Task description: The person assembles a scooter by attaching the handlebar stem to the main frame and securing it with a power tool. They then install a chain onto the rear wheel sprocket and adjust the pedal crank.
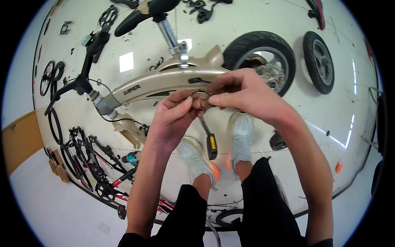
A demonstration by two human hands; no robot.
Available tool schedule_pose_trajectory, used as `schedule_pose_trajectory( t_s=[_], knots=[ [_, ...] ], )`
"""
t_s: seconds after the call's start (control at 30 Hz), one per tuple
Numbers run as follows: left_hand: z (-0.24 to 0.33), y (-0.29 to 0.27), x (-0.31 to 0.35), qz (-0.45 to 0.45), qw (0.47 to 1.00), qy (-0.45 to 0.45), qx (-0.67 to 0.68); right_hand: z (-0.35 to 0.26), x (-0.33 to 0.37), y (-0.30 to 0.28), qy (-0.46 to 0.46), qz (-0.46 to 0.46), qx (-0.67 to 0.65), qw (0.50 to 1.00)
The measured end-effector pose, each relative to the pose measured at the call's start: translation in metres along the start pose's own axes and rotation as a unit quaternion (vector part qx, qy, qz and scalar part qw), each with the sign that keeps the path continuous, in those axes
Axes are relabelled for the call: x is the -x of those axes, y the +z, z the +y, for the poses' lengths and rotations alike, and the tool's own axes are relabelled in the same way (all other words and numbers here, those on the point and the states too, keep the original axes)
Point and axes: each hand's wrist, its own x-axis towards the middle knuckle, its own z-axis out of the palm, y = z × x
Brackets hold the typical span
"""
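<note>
In front of my knees both hands pinch a small, thin metal ring (200,91) with a beaded-looking edge; its exact kind is too small to make out. My left hand (169,117) holds it from the left between thumb and fingers. From the right, my right hand (249,96) grips the other side, thumb against it. Just beyond lies a champagne-coloured folding bicycle frame (154,83), on its side, partly hidden by my hands. Its rear wheel (288,53) is attached at the right. A crank arm with a black-and-yellow pedal (211,146) shows below the ring.
Handlebars (87,61) and a black saddle (138,18) extend from the frame. A loose wheel (319,61) lies far right. At left are a dark bicycle frame with red parts (119,180) and a teal power drill (131,158). My shoes (242,138) stand near the pedal.
</note>
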Motion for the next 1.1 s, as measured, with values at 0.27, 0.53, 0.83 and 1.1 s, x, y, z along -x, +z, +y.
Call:
schedule_pose_trajectory(
  t_s=[0.27,0.53,0.83,1.1],
  knots=[
    [0.009,-0.020,-0.005,0.024,0.998,0.034,-0.050,0.016,-0.036,0.016,0.012,0.003,-0.071,0.997],
    [0.013,-0.026,-0.041,0.221,0.880,0.171,-0.385,0.041,-0.067,0.017,-0.109,0.139,0.113,0.978],
    [0.021,-0.008,-0.069,0.258,0.857,0.218,-0.390,0.039,-0.101,0.012,-0.140,0.203,0.026,0.969],
    [0.018,0.000,-0.076,0.256,0.900,0.120,-0.331,0.038,-0.123,0.000,-0.087,0.218,0.016,0.972]
  ],
)
